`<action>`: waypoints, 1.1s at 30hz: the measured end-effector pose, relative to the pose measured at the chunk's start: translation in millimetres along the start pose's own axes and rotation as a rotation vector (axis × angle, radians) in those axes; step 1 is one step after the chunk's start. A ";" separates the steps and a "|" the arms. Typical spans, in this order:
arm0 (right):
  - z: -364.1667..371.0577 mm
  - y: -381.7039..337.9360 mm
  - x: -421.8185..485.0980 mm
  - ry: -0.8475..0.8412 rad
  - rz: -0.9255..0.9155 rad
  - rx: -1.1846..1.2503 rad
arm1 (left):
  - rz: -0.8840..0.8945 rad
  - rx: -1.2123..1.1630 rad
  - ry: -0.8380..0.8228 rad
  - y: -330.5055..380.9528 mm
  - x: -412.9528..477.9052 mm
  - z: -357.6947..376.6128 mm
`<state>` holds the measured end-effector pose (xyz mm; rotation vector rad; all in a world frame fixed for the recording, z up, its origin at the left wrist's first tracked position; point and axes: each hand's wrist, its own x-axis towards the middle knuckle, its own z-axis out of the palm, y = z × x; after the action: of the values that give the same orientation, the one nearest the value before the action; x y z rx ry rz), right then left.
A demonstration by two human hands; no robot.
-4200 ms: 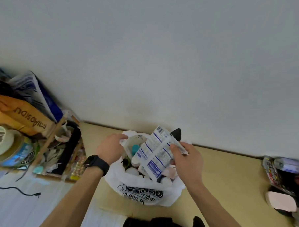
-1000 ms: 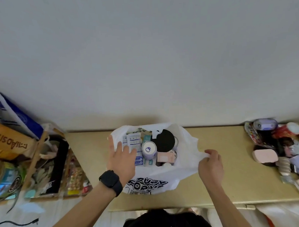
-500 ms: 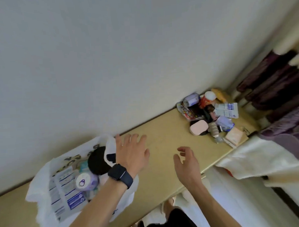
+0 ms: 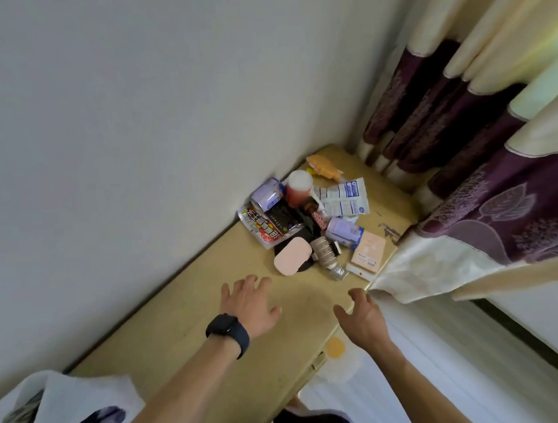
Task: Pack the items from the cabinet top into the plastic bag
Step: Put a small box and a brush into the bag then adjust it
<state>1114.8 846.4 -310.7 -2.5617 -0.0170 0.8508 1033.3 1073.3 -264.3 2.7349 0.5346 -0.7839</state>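
Two bare hands are reaching out with nothing in them: the left hand (image 4: pixel 248 303) and the right hand (image 4: pixel 362 316) are both spreading relaxed fingers over the cabinet top (image 4: pixel 187 343), just short of the pink case (image 4: pixel 293 256). A second ago they were working at the mouth of the plastic bag (image 4: pixel 71 399). Now they are leaving it and the view is swinging to the unpacked heap, so I judge one drop-off finished and the next pick-up beginning.

The bag is sitting well apart from the pink case, at the opposite end of the cabinet top, and what it is holding is not showing from this angle. Behind the pink case a red snack packet (image 4: pixel 262 226), a purple can (image 4: pixel 267 192) and a white-lidded red jar (image 4: pixel 299 185) are crowding the wall. Beyond it, white-and-blue sachets (image 4: pixel 344 197) and a peach box (image 4: pixel 368 250) are waiting near the curtain (image 4: pixel 462 203).
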 end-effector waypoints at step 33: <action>-9.0 -84.7 -24.9 0.010 -0.046 0.366 | -0.213 -1.446 0.074 -66.9 -131.3 12.4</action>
<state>1110.2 915.7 -255.4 -2.2145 0.0760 0.7460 896.7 1093.2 -211.3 1.3646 0.9187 -0.1332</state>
